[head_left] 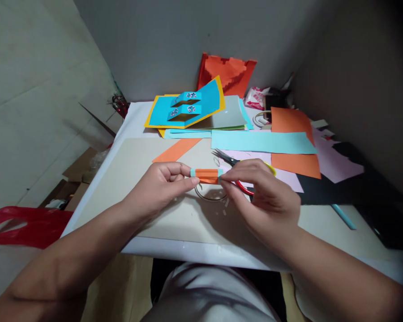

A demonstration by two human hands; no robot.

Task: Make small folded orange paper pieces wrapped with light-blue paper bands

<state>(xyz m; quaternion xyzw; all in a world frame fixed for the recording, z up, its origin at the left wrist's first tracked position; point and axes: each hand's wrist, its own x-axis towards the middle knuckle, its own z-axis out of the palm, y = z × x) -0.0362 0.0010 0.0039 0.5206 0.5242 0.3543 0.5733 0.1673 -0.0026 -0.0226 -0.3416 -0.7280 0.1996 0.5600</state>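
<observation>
Left hand [157, 190] and right hand [263, 197] close together above the worktop [201, 252], forearms angled in from 8 and 4 o'clock, fingertips [195, 180] pinching opposite ends of an orange and blue paper strip [206, 175] at centre. Red-handled scissors [233, 167] just beyond, toward 11 o'clock.

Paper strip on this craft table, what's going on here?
A person is pinching a small orange and light blue paper strip between their left hand and right hand, above a beige board. Scissors lie just beyond the right hand, and a blue pop-up card sits farther back, near sheets of coloured paper.
</observation>
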